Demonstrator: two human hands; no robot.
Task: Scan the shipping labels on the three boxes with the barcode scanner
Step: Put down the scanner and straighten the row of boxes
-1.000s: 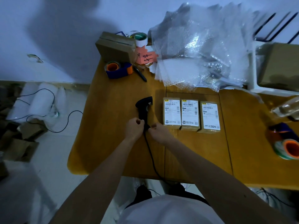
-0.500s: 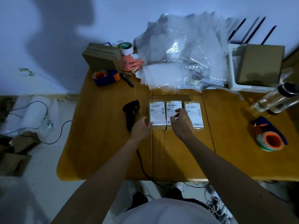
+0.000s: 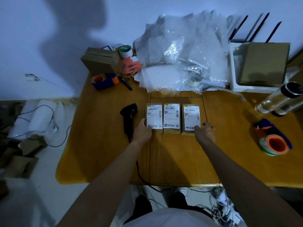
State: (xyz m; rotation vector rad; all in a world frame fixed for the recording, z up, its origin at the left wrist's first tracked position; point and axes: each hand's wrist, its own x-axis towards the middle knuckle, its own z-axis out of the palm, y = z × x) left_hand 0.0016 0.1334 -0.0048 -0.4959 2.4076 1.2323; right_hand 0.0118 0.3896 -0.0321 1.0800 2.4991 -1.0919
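Three small brown boxes with white shipping labels lie side by side on the wooden table: the left box (image 3: 154, 116), the middle box (image 3: 171, 117) and the right box (image 3: 191, 117). The black barcode scanner (image 3: 128, 117) lies flat on the table just left of the row, its cable trailing off the near edge. My left hand (image 3: 142, 131) rests on the near left corner of the left box, fingers spread. On the near right corner of the right box sits my right hand (image 3: 205, 131), also with its fingers apart. Neither hand holds anything.
A pile of bubble-wrap bags (image 3: 180, 53) lies behind the boxes. Cardboard boxes (image 3: 100, 62), a tape roll (image 3: 126, 50) and a blue tape dispenser (image 3: 104, 81) sit at the back left. Another tape dispenser (image 3: 273, 141) and a clear bottle (image 3: 280, 99) are on the right. A white tray (image 3: 233, 71) holds a carton.
My hands let go of the scanner, which now lies on the table. They moved to the boxes and spread to the outer corners of the row, whose boxes now stand slightly apart.
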